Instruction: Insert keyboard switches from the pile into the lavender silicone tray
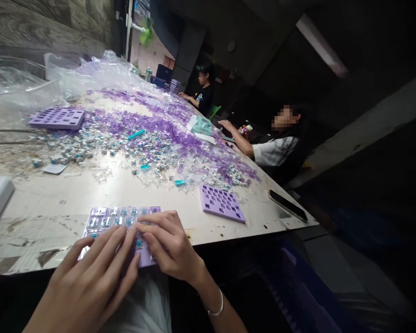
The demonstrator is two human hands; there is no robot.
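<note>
A small light-purple keyboard point(147, 259) lies at the table's near edge. Clear caps with blue parts beneath them fill several of its square places. Over its left side, my left hand point(93, 263) rests with long outstretched fingers, their tips touching the keys. My right hand point(173, 245) comes in from the right, fingers drawn together with the tips on the keys near the middle. Whatever small piece sits between those fingertips is hidden. Part of the keyboard's left and lower area is covered by my hands. A bracelet circles my right wrist.
A purple keyboard frame point(222, 203) lies to the right, another purple frame point(58, 118) back left. Small grey-blue switches point(125, 148) and purple clear caps point(152, 122) are heaped across the table. A phone point(287, 206) lies near the right edge. Two people sit along the far right side.
</note>
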